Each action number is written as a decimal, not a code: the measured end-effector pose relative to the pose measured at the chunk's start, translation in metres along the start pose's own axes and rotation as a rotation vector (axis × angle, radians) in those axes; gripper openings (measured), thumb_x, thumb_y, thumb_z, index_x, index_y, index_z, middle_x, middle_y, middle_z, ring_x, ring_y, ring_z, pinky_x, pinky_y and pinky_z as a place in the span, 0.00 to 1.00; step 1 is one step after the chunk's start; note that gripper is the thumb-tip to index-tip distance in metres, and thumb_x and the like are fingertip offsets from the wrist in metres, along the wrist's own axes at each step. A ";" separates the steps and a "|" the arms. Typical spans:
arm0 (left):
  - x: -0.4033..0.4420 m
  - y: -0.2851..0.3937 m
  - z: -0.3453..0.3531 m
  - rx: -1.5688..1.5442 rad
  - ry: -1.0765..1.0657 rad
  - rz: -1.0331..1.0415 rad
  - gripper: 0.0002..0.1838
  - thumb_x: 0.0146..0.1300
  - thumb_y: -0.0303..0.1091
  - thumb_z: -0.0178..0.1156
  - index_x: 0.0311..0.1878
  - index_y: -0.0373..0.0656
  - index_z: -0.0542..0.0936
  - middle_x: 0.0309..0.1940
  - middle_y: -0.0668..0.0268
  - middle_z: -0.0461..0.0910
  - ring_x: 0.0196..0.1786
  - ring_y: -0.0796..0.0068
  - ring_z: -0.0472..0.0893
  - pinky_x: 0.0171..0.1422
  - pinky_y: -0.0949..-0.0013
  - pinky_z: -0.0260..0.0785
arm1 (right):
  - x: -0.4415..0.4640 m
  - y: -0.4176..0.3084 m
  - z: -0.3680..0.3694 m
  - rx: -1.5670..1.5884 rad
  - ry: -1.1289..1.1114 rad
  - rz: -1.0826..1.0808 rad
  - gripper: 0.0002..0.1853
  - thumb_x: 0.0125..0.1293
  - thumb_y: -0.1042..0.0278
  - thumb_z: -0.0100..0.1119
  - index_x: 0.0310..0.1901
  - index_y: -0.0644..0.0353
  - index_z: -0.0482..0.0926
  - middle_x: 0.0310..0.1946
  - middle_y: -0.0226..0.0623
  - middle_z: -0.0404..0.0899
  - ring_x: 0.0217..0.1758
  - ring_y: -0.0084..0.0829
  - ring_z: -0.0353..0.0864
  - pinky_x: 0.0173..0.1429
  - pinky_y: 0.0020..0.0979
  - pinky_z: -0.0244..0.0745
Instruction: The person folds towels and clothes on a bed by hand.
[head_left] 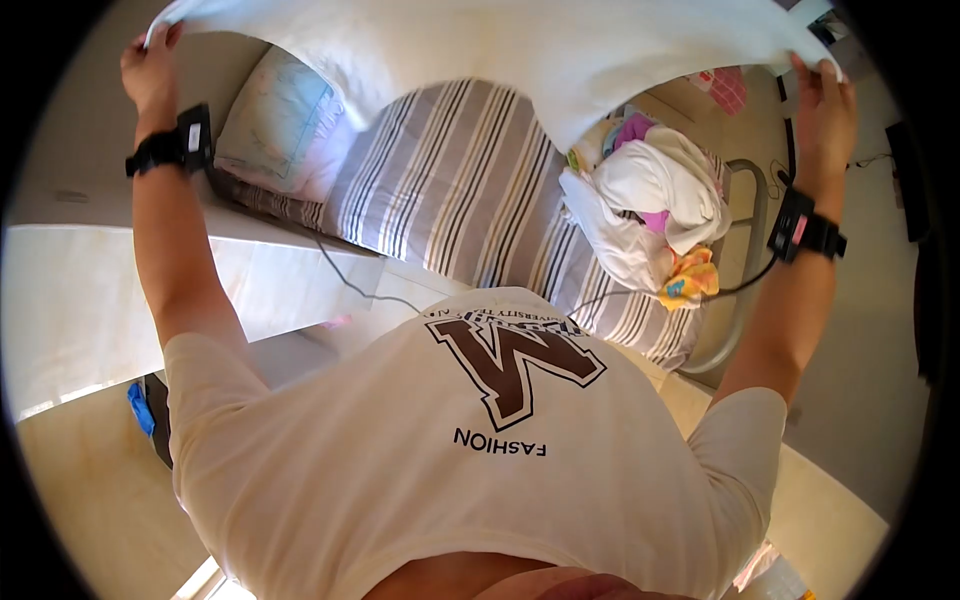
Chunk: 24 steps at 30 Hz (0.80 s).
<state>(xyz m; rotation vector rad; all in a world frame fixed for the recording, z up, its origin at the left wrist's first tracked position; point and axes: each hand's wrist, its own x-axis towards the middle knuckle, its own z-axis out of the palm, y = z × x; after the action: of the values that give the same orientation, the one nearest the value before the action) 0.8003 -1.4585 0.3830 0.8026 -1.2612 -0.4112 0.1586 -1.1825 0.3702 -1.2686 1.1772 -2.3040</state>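
White cloth [450, 45], long axis prob. L–R

Cloth [470, 40] above bed [435, 185], pillow [275, 130] left, fabrics [665, 190] right

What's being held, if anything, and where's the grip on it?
A white cloth, held by its edge at two widely separated spots: left hand at one, right hand at the other.

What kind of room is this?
Probably a bedroom: there's a stripe-covered bed with a pale pillow at one end and a curved metal rail at the other.
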 end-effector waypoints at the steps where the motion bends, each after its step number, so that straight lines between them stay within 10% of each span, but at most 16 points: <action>1: -0.002 -0.002 -0.013 0.088 -0.029 0.025 0.09 0.60 0.25 0.60 0.41 0.34 0.73 0.36 0.56 0.82 0.37 0.67 0.84 0.44 0.74 0.75 | -0.004 0.013 -0.017 0.038 -0.036 0.026 0.06 0.67 0.77 0.52 0.43 0.71 0.72 0.40 0.39 0.77 0.44 0.33 0.80 0.57 0.37 0.78; 10: -0.135 -0.065 -0.095 0.882 -0.181 -0.239 0.17 0.55 0.19 0.56 0.45 0.46 0.84 0.39 0.67 0.84 0.42 0.76 0.81 0.47 0.74 0.73 | -0.182 0.136 -0.070 0.067 -0.177 0.639 0.09 0.69 0.75 0.50 0.50 0.63 0.69 0.45 0.36 0.73 0.47 0.30 0.76 0.57 0.38 0.77; 24: -0.348 -0.218 -0.178 0.931 -0.342 -1.009 0.18 0.57 0.19 0.45 0.39 0.44 0.85 0.33 0.60 0.82 0.35 0.71 0.81 0.41 0.70 0.78 | -0.398 0.227 -0.131 -0.473 -0.337 1.235 0.08 0.64 0.70 0.58 0.43 0.59 0.74 0.35 0.28 0.77 0.33 0.20 0.76 0.41 0.22 0.75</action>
<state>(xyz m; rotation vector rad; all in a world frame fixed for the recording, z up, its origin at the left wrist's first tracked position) 0.9029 -1.3144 -0.0279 2.2649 -1.2674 -0.7930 0.2536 -1.0352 -0.0730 -0.6214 1.7170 -0.9222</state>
